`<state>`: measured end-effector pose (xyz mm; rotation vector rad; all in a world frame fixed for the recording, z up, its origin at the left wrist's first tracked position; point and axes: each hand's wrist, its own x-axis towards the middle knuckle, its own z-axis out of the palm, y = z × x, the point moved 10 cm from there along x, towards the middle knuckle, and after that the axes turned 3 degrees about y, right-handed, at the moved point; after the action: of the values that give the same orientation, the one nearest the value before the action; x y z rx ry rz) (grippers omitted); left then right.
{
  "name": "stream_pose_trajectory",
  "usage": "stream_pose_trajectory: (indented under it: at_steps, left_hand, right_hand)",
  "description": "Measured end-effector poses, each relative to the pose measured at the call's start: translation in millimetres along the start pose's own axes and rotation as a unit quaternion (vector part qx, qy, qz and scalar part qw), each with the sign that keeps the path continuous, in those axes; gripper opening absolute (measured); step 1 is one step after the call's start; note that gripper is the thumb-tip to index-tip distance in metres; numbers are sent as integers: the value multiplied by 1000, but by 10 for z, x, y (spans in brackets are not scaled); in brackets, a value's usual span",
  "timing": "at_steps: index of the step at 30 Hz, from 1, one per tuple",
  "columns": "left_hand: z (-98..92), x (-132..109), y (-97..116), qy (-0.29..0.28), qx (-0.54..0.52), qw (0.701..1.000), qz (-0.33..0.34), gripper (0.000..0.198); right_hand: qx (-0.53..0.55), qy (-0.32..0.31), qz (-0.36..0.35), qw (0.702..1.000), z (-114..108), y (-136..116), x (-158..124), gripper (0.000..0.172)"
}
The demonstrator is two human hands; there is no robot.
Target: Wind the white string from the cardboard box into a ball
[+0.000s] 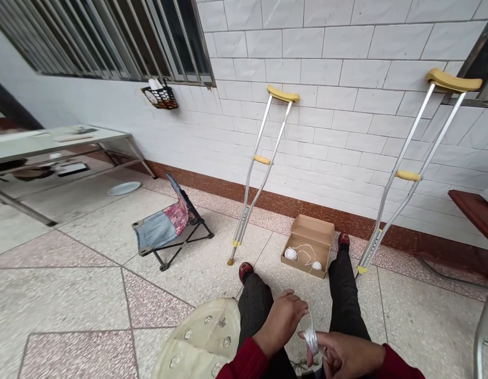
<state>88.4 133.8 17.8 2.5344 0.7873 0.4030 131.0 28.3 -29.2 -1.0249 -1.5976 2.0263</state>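
Note:
Low in front of me, between my knees, a small bundle of white yarn (311,339) is wrapped round the outstretched fingers of my right hand (352,353). The other fingers of that hand are curled in toward the palm. My left hand (282,318) is closed just to the left of it, its fingertips pinching a strand that runs down to the bundle. Beyond my hands, an open cardboard box (302,269) rests on the floor between my feet. Inside it lie a larger white yarn ball (291,253) and a smaller yarn ball (317,266), with a loose strand between them.
One crutch (261,159) leans on the tiled wall ahead, another crutch (407,175) to the right. A folding chair (159,230) stands left, and a pale round stool (196,337) beside my left leg. Farther left are a table (113,136) and a basket (165,98) under the window.

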Motion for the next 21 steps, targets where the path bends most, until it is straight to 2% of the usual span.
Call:
stream_pose_trajectory:
  at_steps: [2, 5, 7, 10, 13, 16, 19, 21]
  left_hand:
    - [106, 28, -2, -6, -34, 999, -22, 28]
    - [315, -22, 57, -17, -68, 996, -48, 29]
    - [419, -96, 128, -34, -69, 996, -47, 29]
    - [376, -189, 170, -38, -36, 998, -38, 25]
    - [141, -184, 109, -12, 7, 1000, -28, 21]
    - [-38, -88, -8, 0, 13, 999, -30, 23]
    - [20, 14, -66, -17, -37, 998, -40, 28]
    - [151, 33, -69, -21, -82, 995, -61, 30]
  right_hand:
    - [53, 12, -35, 998, -66, -203, -75, 82]
    - [47, 124, -74, 988, -471, -418, -189, 55]
    - [33, 163, -73, 983, -659, -448, -224, 39]
    - [21, 165, -62, 984, -699, -359, -165, 32]
    - [-3, 155, -45, 987, -547, -161, -31, 39]
    - [-20, 85, -6, 996, -244, 51, 98, 66]
    - [79, 14, -19, 997, -54, -38, 67, 81]
    - [150, 17, -66, 986, -127, -274, -37, 82]
